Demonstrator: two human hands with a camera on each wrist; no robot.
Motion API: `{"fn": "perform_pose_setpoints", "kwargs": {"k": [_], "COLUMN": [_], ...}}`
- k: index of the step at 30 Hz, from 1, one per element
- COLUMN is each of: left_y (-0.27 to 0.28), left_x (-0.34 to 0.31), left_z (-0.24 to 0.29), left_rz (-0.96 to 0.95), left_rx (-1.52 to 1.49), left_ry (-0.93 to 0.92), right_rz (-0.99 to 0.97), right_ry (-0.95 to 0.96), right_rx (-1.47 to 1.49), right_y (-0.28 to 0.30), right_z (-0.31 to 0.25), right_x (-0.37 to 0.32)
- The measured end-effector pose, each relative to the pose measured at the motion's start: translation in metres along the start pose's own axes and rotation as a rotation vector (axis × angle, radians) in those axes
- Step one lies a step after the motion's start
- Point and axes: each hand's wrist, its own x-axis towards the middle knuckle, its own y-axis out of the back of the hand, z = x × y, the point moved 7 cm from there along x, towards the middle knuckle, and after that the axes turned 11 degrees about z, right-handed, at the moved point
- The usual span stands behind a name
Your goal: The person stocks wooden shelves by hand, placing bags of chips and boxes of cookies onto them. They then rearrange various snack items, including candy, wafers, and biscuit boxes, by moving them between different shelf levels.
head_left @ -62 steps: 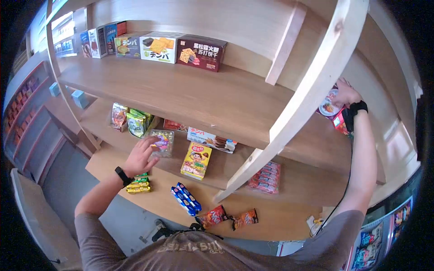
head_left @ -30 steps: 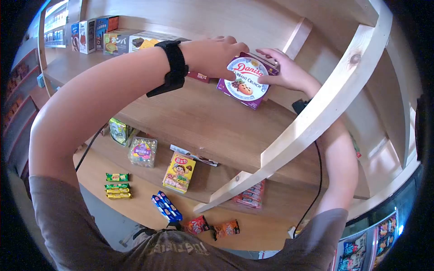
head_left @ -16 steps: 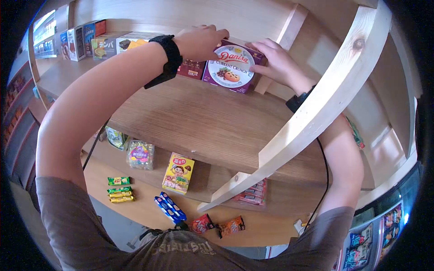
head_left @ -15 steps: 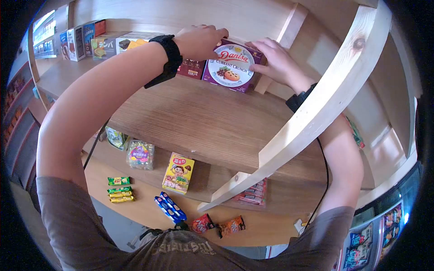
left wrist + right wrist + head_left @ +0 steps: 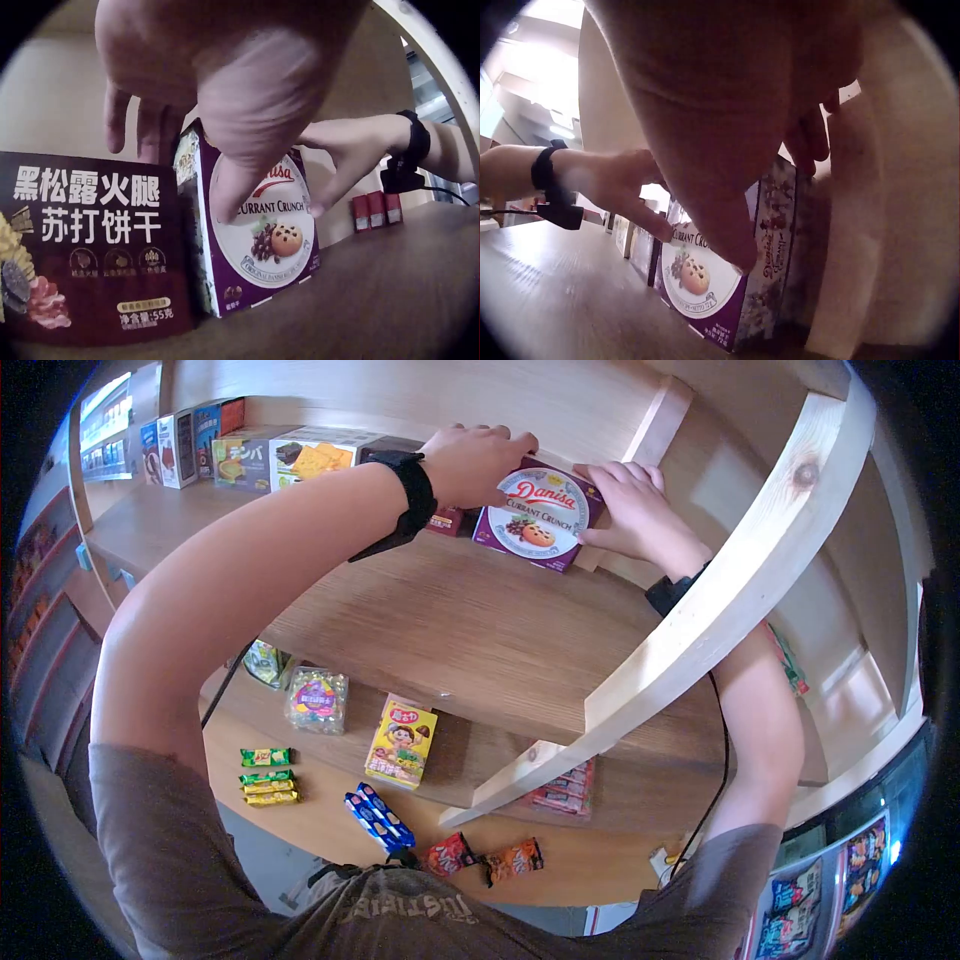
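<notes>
A purple Danisa Currant Crunch box stands upright on the upper shelf, beside the dark red cracker box. My left hand holds the box at its upper left, thumb on the front face and fingers behind the top edge in the left wrist view. From the other side my right hand grips its right edge, the thumb on the front and the fingers behind. The box's lower edge rests on the shelf board. Its back is hidden.
A slanted wooden post crosses in front of my right forearm. Cracker boxes line the shelf's left. Below lie a yellow box, a clear tub, blue packs and red and orange bags.
Since the earliest frame, the Danisa box has moved from the right end of the shelf to beside the dark red box. My left hand has come up onto it. Lately both hands have barely moved.
</notes>
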Motion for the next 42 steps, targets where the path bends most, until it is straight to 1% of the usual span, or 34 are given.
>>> {"fn": "perform_pose_setpoints", "kwargs": {"k": [3,5,8,10,11,12,13,15,16,18,20,22,26,28,31,32,34,38,40,42], "left_y": [0.001,0.0,0.012,0.025,0.028,0.03,0.037,0.038,0.041,0.038,0.033,0.033,0.025,0.024,0.013,0.013,0.019,0.022,0.023,0.024], "left_x": [-0.001,-0.002,-0.004,-0.01,-0.012,-0.016,-0.02,-0.032,-0.034,-0.046,-0.049,-0.046,-0.045,-0.043,-0.041,-0.042,-0.045,-0.048,-0.049,-0.05], "left_z": [0.0,-0.002,-0.016,-0.033,-0.044,-0.055,-0.057,-0.068,-0.069,-0.077,-0.087,-0.096,-0.107,-0.105,-0.108,-0.109,-0.107,-0.106,-0.106,-0.104], "left_rz": [-0.021,-0.035,-0.033,-0.061,-0.114,-0.167,-0.17,-0.327,-0.327,-0.463,-0.44,-0.35,-0.397,-0.355,-0.356,-0.355,-0.289,-0.273,-0.254,-0.245], "left_rx": [-0.056,-0.092,-0.096,-0.056,0.025,0.106,0.111,0.195,0.2,0.18,0.185,0.232,0.213,0.083,0.155,0.155,0.152,0.166,0.164,0.159], "left_ry": [0.006,-0.049,-0.062,-0.045,-0.019,0.008,0.006,0.115,0.12,0.233,0.233,0.239,0.211,0.164,0.114,0.116,0.101,0.094,0.091,0.103], "right_rz": [0.005,0.023,-0.015,0.12,0.124,0.088,0.053,0.041,0.025,0.001,-0.025,-0.003,0.055,0.01,0.031,0.031,0.028,0.04,-0.001,-0.007], "right_ry": [-0.007,-0.016,-0.036,-0.007,-0.009,-0.018,-0.027,-0.043,-0.054,-0.06,-0.066,-0.06,-0.038,-0.065,-0.066,-0.065,-0.069,-0.068,-0.105,-0.098], "right_rx": [-0.001,-0.018,0.002,0.01,0.013,0.003,-0.008,0.016,0.036,0.055,0.075,0.088,0.107,0.082,0.071,0.072,0.072,0.073,0.074,0.074], "right_y": [-0.001,0.0,-0.002,0.003,0.003,-0.001,-0.004,-0.005,-0.005,-0.003,-0.004,-0.005,-0.004,-0.007,-0.006,-0.006,-0.004,0.001,0.002,0.002], "right_z": [-0.001,-0.001,0.003,0.006,0.006,0.006,0.007,0.007,0.006,0.005,0.006,0.008,0.007,0.009,0.008,0.008,0.008,0.005,0.005,0.006], "right_x": [-0.003,-0.005,-0.009,-0.012,-0.012,-0.012,-0.012,-0.013,-0.012,-0.01,-0.009,-0.01,-0.011,-0.011,-0.011,-0.011,-0.01,-0.011,-0.011,-0.01]}}
